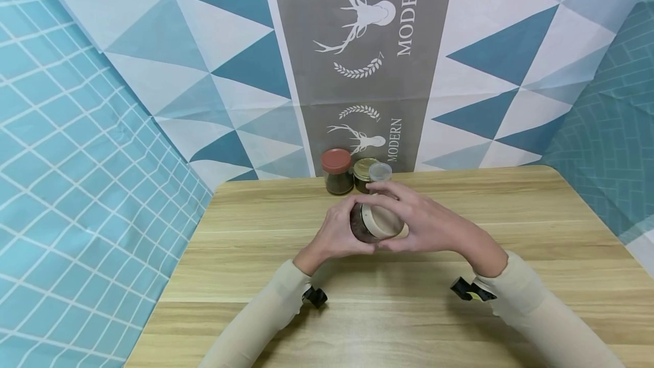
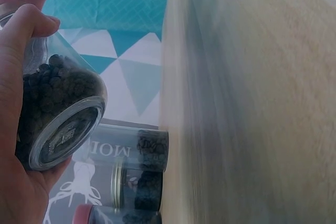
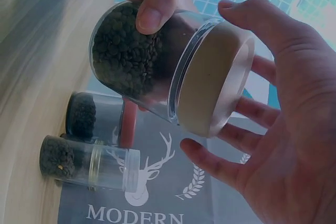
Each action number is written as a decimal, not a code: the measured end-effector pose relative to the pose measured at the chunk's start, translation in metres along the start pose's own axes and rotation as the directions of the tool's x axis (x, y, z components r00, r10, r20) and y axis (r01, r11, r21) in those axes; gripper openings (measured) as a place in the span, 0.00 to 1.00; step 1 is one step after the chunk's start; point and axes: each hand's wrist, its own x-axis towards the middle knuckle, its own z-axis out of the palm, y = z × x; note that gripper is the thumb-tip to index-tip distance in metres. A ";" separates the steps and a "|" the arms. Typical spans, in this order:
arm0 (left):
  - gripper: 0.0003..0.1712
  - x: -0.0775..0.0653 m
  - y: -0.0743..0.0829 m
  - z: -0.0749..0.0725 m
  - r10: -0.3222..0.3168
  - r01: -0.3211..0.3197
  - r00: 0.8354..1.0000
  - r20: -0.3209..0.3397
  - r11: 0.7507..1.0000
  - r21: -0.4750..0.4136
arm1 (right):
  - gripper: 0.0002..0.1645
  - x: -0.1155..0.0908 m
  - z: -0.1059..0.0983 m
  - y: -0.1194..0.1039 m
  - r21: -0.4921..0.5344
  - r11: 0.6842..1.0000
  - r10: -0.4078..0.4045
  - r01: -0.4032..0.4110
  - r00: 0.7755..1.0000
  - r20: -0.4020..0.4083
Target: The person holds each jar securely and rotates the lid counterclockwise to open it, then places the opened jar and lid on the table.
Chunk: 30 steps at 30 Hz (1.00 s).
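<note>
A glass jar (image 3: 126, 56) of dark, flat, bean-like pieces is held tilted above the wooden table. My left hand (image 1: 332, 231) grips its body, with the thumb across the glass in the right wrist view. The jar's base faces the camera in the left wrist view. Around the pale beige lid (image 3: 212, 77) curl the fingers of my right hand (image 1: 429, 223), some partly hidden behind it. The lid sits on the jar's mouth, its top toward my right palm.
At the table's (image 1: 245, 277) back edge stand a red-lidded jar (image 1: 337, 172), a gold-lidded jar (image 1: 361, 172) and a slim clear-lidded jar (image 1: 380, 171), with dark contents. Behind them hangs a patterned cloth (image 1: 235, 44); blue cloths flank the table.
</note>
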 end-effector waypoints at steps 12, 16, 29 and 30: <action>0.55 -0.001 -0.003 -0.001 -0.015 0.015 1.000 0.008 1.000 -0.021 | 0.58 0.000 -0.001 -0.005 -0.001 0.988 0.154 -0.154 0.985 -0.075; 0.56 -0.001 -0.003 -0.001 -0.014 0.014 1.000 0.004 1.000 -0.027 | 0.56 0.000 0.001 -0.009 0.021 0.953 0.303 -0.303 0.946 -0.118; 0.56 -0.001 0.001 -0.001 -0.027 0.027 1.000 0.006 0.999 -0.033 | 0.50 0.004 0.007 -0.018 -0.007 0.898 0.437 -0.440 0.892 -0.118; 0.56 -0.001 0.001 -0.001 -0.027 0.028 1.000 0.009 0.999 -0.032 | 0.49 0.004 0.007 -0.019 -0.010 0.899 0.434 -0.438 0.894 -0.110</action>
